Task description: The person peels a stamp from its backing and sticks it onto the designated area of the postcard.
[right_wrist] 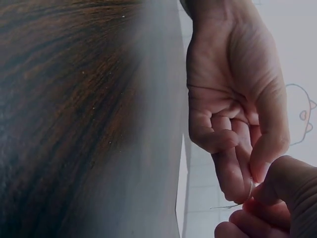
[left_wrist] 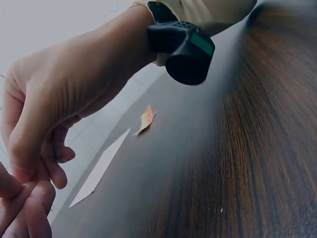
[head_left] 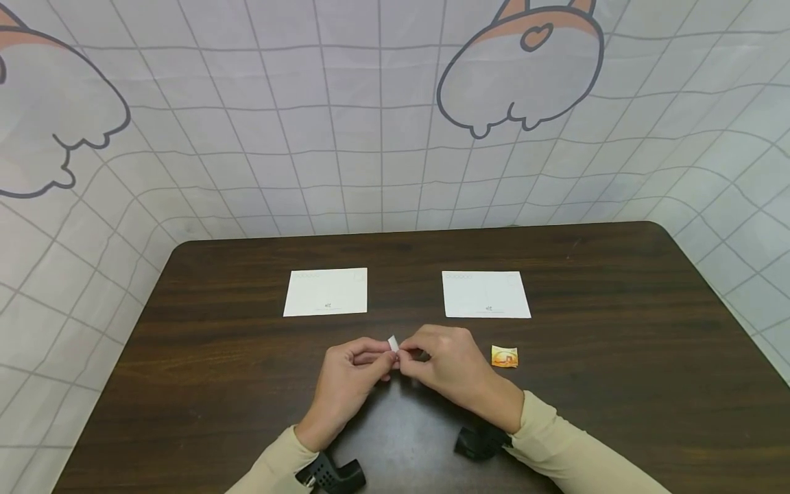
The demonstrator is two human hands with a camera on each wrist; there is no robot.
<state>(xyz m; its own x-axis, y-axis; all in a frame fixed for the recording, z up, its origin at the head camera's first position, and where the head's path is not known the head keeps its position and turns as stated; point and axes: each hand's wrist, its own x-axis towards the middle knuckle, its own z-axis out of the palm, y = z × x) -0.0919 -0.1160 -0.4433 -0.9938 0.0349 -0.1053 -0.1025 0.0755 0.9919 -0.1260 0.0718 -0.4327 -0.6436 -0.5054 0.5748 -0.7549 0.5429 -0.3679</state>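
A small white slip (head_left: pixel 393 342) stands up between the two hands, above the table's middle. My left hand (head_left: pixel 352 377) pinches it between thumb and fingers. From the other side my right hand (head_left: pixel 453 363) pinches its edge, the fingertips of both hands meeting. In the right wrist view the slip (right_wrist: pixel 229 206) looks thin, seen edge-on beside the fingertips. The left wrist view hides most of it behind the fingers.
Two white cards lie flat behind the hands, one at the left (head_left: pixel 326 292) and one at the right (head_left: pixel 486 295). A small yellow-orange packet (head_left: pixel 505 357) lies right of my right hand on the dark wooden table (head_left: pixel 617 357).
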